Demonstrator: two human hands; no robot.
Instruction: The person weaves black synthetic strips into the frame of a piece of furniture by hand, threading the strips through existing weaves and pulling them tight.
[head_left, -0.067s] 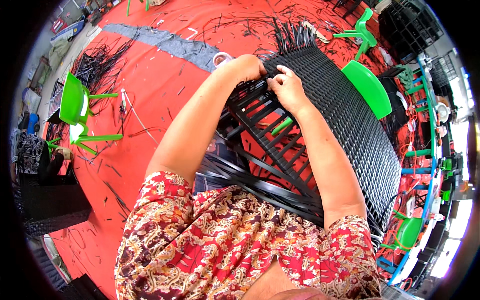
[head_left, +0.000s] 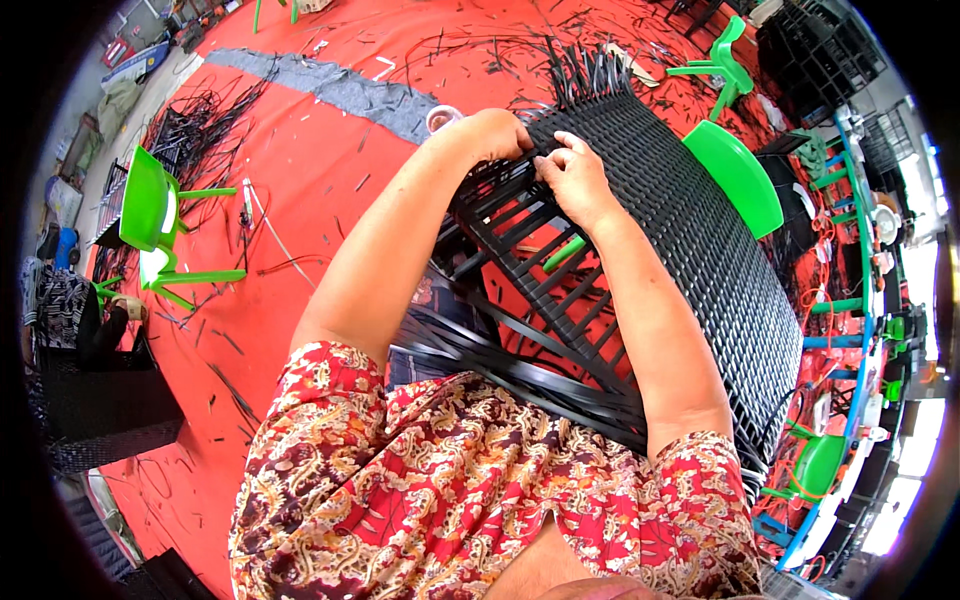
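A black woven wicker panel (head_left: 690, 210) slants across in front of me, its strips tightly plaited on the right side. Along its left side runs an open slatted frame (head_left: 545, 285) with bare black bars. My left hand (head_left: 497, 135) bends over the far left corner of the weave, fingers curled down; their tips are hidden behind the edge. Close beside it, my right hand (head_left: 577, 178) has thumb and forefinger pinched at the same edge, with another finger raised. What either hand grips is too small or covered to see. Loose flat black strips (head_left: 500, 355) hang across my lap.
Loose strip ends (head_left: 590, 75) stick up at the panel's far end. Green plastic chairs stand at left (head_left: 150, 200), at far right (head_left: 725, 65) and behind the panel (head_left: 735, 180). Black scraps litter the red floor covering (head_left: 290, 190). A tangled strip pile (head_left: 200, 125) lies far left.
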